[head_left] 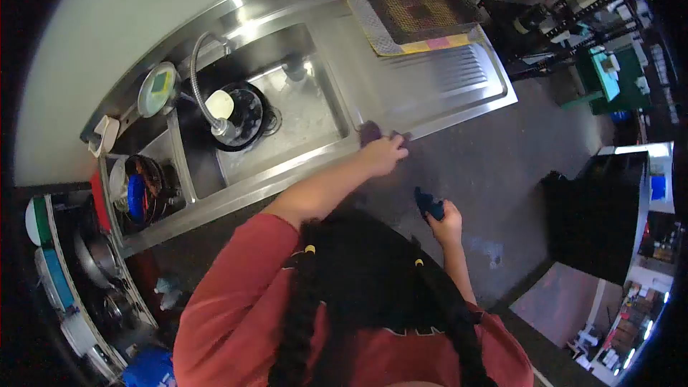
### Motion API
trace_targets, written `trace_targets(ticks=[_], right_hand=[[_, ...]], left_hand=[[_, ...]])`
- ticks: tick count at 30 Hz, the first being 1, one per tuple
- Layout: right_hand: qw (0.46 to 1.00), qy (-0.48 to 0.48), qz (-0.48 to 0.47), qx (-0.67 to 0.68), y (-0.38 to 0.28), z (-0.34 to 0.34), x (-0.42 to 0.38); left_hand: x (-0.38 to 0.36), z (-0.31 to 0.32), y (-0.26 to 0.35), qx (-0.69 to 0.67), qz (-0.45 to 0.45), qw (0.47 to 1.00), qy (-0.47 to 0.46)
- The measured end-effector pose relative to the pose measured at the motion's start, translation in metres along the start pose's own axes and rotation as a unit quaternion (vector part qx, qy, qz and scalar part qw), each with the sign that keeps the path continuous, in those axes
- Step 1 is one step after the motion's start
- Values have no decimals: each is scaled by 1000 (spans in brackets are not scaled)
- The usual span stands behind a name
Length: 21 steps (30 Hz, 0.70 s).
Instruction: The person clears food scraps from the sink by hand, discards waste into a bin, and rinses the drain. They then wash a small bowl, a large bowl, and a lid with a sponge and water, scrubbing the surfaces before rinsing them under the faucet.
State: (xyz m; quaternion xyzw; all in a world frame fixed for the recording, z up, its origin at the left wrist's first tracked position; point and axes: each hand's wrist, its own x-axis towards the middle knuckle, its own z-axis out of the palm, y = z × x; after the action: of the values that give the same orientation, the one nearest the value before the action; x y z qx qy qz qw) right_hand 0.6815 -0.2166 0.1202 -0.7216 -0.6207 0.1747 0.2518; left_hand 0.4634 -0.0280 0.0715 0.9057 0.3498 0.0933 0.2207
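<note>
Stainless sink basin (pixel 301 118): round dark pot (pixel 242 111) under curved faucet (pixel 204 79). Left hand (pixel 383 154), fingers pressed flat on purplish cloth (pixel 370 131) at steel tabletop (pixel 444 79) edge. Right hand (pixel 446 223), fingers pinching blue object (pixel 428 204), above floor.

A steel counter (pixel 444 111) runs along the wall, with a sink basin (pixel 301 118) sunk into it and a draining board to the basin's right carrying a rack (pixel 419 11) on a mat. A pot (pixel 240 115) sits in the basin under the faucet (pixel 204 82). The left hand (pixel 383 154) rests on the counter's front edge beside a cloth (pixel 369 131); the right hand (pixel 448 226) is well in front of the counter, holding an object (pixel 428 204).
</note>
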Motion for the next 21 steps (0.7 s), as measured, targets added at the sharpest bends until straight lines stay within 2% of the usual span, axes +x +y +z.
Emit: trace_targets(ticks=[2,3,5,6,8,10,11,12,13,14,15,17,18,19,20,21], right_hand=[[994,-100,25,-27,-1,-16,15],[994,-102,19,-26,-2,-22,24],[986,-141,50,-71,-1,-30,41],[993,-93,-1,-67,11,-25,49],[994,-92,-3,-62,-2,-27,70],[993,-86,-15,-80,-12,-20,88],[993,-89,-16,-78,-25,-17,94],[993,-101,-17,-61,-42,-17,101],[993,-109,-18,-43,-55,-15,109],[993,-105,-26,-55,-57,-5,113],[993,-101,-24,-56,-62,3,115],[995,-100,5,-30,-77,18,115],[994,-110,3,12,-98,17,113],[994,-109,4,10,-105,22,110],[990,-116,13,84,-110,27,108],[980,-122,22,158,-114,33,106]], left_hand=[[11,0,12,-59,109,989,-85],[7,-5,14,-58,104,990,-82],[-15,-20,26,-173,84,975,-110],[-34,-33,24,-200,70,975,-61],[-81,-76,9,-228,51,972,29],[-135,-115,-14,-277,-71,955,82],[-162,-120,-35,-280,-111,941,153],[-188,-123,-53,-331,-156,902,230],[-208,-153,-48,-489,-289,791,228],[-229,-162,-64,-622,-341,672,212],[-245,-154,-74,-697,-287,596,278],[-268,-155,-83,-834,-260,421,245],[-270,-147,-85,-835,-257,421,244],[-270,-133,-89,-864,-199,393,244],[-270,-121,-92,-888,-141,364,242],[-270,-111,-97,-889,-139,364,240]])
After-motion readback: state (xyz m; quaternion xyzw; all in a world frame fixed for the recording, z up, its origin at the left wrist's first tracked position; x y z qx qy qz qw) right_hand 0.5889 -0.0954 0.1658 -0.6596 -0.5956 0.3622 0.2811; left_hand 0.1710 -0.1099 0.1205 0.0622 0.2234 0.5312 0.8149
